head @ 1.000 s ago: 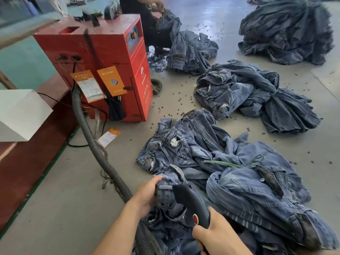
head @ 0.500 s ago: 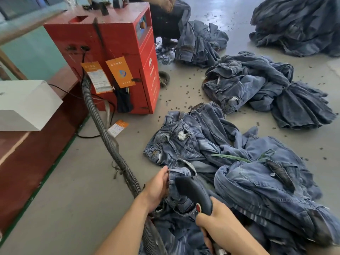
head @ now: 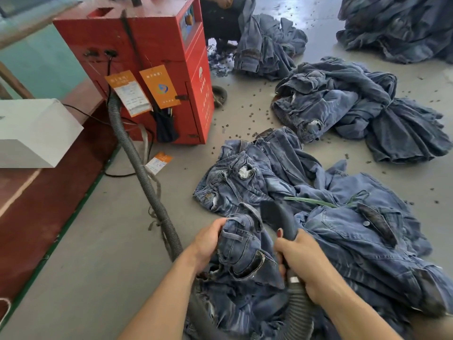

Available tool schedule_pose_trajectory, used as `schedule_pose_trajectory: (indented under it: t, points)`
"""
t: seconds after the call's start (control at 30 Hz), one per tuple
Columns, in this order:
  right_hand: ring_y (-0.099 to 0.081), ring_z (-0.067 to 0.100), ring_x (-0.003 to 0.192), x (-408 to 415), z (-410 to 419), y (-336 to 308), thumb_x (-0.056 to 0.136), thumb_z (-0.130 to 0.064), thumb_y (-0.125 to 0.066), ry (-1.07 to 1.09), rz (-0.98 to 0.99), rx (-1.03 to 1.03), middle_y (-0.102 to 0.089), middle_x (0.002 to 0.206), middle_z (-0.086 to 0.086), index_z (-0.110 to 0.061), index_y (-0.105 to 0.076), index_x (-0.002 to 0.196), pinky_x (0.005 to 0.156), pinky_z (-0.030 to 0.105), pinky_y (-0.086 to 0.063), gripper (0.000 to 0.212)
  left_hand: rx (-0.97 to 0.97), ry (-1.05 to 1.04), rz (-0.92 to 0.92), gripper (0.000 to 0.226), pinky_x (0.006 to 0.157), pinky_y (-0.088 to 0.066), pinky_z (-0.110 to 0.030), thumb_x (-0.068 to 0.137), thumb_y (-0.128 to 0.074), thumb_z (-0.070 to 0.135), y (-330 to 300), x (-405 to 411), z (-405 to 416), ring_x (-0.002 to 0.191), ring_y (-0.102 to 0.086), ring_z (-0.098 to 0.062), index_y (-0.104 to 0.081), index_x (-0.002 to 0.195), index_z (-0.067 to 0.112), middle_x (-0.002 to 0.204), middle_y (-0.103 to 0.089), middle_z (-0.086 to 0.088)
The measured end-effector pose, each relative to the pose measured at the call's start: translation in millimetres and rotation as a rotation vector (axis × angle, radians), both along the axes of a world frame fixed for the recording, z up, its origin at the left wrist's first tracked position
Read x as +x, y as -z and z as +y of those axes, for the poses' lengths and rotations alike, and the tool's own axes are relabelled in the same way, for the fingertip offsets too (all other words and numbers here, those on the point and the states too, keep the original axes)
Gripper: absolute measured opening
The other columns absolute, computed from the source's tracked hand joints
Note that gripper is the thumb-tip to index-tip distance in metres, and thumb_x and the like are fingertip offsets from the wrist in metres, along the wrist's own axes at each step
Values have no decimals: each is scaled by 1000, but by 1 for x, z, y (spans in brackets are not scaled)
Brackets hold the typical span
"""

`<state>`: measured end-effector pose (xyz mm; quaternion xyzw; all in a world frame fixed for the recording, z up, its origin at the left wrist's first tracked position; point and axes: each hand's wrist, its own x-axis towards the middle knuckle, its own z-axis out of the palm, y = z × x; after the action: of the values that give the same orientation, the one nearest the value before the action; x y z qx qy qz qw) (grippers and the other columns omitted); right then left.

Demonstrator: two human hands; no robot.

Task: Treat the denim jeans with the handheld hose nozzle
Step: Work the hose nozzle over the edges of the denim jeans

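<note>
Printed marks on the red machine, none legible

Two orange tags [head: 144, 90] hang on the side of the red machine [head: 147, 57], one bearing a round blue logo [head: 163, 88] and pale characters, the other a white printed form; a white vertical column of characters [head: 205, 99] runs down the machine's front panel, and a third tag [head: 158, 163] lies on the floor (all too small and blurred to read).

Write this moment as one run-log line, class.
left hand: grips jeans | right hand: holds nozzle over jeans | hose: from red machine
</note>
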<state>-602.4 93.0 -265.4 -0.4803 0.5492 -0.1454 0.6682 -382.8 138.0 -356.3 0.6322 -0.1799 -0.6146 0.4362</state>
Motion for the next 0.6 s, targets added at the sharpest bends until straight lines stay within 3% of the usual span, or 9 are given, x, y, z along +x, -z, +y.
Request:
schedule_pose_trajectory:
  t: [0.07,0.17,0.27,0.37,0.43,0.5,0.53,0.6]
  points:
    - [-45,22,43,-9,-3,-3,86,1,-58,30,-32,11,-52,59,12,-11,-47,83,45,31,-41,16,5,34,-39,49,106,-51,-44,108,-38,46,-3,2,-2,113,-72,-26,-79,115,20,116,-77,-10]
    - [-45,22,41,-10,12,-4,81,-5,-60,-110,-40,69,-54,59,11,-15,-50,85,41,27,-40,15,-13,113,-168,52,111,-45,-50,102,-39,52,-7,-2,-6,111,-69,-22,-78,111,20,112,-77,-2]
    - [-45,22,40,5,3,-1,81,-3,-59,-148,-2,96,-53,58,13,-10,-51,82,40,27,-42,11,-14,158,-290,50,110,-45,-55,102,-35,47,-12,-6,-10,114,-66,-26,-77,113,21,117,-75,-6]
    - [-44,22,41,3,-20,2,84,0,-57,-37,49,83,-49,55,15,-6,-52,72,45,30,-44,14,29,161,-130,50,85,-58,-40,105,-32,43,-18,-5,-7,91,-70,-18,-80,99,29,97,-77,-2]
    - [-46,23,45,-14,-22,4,86,-2,-58,48,-9,115,-51,61,15,-9,-53,79,47,32,-43,11,75,241,-31,42,92,-54,-50,99,-40,51,-27,-3,-8,100,-67,-23,-75,96,29,102,-75,-3]
    - [-46,23,45,-33,-15,5,86,-4,-61,86,-49,133,-53,64,13,-12,-53,84,47,32,-43,12,137,386,-139,36,104,-44,-64,91,-54,47,-28,2,-11,125,-55,-30,-63,118,24,132,-61,-4]
    - [-46,23,44,-41,-12,5,86,-4,-61,91,-57,138,-53,63,12,-12,-53,85,46,31,-43,12,168,487,-262,47,103,-47,-59,90,-59,40,-28,4,-14,129,-51,-28,-53,133,23,142,-51,-2]
    - [-46,23,43,-52,-7,5,88,-4,-61,91,-82,164,-53,63,12,-12,-51,87,45,31,-42,13,229,679,-496,71,80,-57,-37,90,-66,27,-28,9,-18,108,-60,-19,-33,152,26,137,-53,-5]
